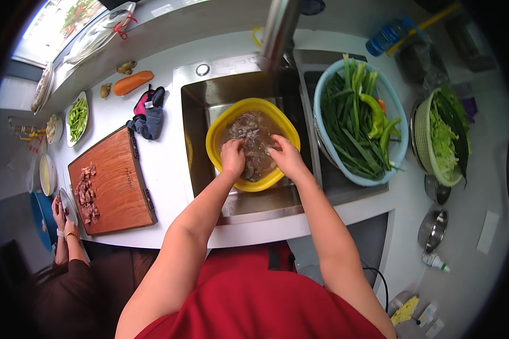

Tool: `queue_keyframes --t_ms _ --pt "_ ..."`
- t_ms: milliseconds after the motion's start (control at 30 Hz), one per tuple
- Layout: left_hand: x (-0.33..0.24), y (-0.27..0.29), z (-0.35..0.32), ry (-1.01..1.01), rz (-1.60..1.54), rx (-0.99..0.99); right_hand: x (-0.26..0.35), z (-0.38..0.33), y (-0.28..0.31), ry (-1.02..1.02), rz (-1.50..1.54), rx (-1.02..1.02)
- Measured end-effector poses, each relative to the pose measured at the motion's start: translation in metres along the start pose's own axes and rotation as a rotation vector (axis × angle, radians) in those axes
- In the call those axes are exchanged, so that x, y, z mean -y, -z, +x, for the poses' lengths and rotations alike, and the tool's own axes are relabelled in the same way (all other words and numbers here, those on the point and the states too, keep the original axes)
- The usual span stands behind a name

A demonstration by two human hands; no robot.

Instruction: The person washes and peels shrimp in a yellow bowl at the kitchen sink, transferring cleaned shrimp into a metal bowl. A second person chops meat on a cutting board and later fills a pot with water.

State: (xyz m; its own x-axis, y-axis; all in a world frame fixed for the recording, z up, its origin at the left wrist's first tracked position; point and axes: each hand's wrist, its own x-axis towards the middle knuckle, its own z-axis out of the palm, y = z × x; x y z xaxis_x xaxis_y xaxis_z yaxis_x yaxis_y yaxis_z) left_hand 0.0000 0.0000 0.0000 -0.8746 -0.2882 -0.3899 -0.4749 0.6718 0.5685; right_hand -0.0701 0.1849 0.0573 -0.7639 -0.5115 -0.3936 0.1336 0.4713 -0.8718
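A yellow basin (214, 146) stands in the steel sink, holding cloudy brownish water with dark, greyish pieces (247, 129) in it; their kind is not clear. My left hand (233, 157) reaches over its near left side, fingers curled together at the water; what they hold, if anything, is hidden. From the right, my right hand (288, 158) dips in at the basin's right side, its thumb and fingers slightly apart and bent towards the pieces. The steel faucet (280, 34) hangs above the basin's far side.
Right of the sink, a light blue basket (402, 113) holds leafy greens and green peppers; beyond is a pale green colander (424, 133) of lettuce. Left are a wooden cutting board (121, 186) with chopped meat, a carrot (133, 83), a cloth (147, 121) and another person's hands (68, 223).
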Motion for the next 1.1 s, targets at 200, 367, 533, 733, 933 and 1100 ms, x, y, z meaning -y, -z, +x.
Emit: queue_keyframes --t_ms 200,367,533,733,933,1100 --pt "0.014 -0.007 0.037 0.301 -0.612 -0.312 -0.019 0.105 -0.024 -0.106 -0.244 -0.127" --pt "0.034 -0.018 0.059 0.501 -1.110 -0.137 -0.013 0.115 -0.071 -0.188 -0.348 0.138" --pt "0.014 0.003 0.040 0.490 -1.472 0.207 -0.024 0.088 -0.057 -0.211 0.401 0.266" --pt "0.010 0.013 0.016 0.438 -1.723 0.545 -0.004 0.052 -0.036 -0.250 0.543 0.256" --pt "-0.015 0.021 -0.006 0.575 -1.654 0.429 -0.004 0.024 -0.014 -0.353 0.612 0.224" --pt "-0.017 0.016 -0.009 0.561 -1.458 0.295 -0.006 0.008 -0.008 -0.297 0.651 0.203"
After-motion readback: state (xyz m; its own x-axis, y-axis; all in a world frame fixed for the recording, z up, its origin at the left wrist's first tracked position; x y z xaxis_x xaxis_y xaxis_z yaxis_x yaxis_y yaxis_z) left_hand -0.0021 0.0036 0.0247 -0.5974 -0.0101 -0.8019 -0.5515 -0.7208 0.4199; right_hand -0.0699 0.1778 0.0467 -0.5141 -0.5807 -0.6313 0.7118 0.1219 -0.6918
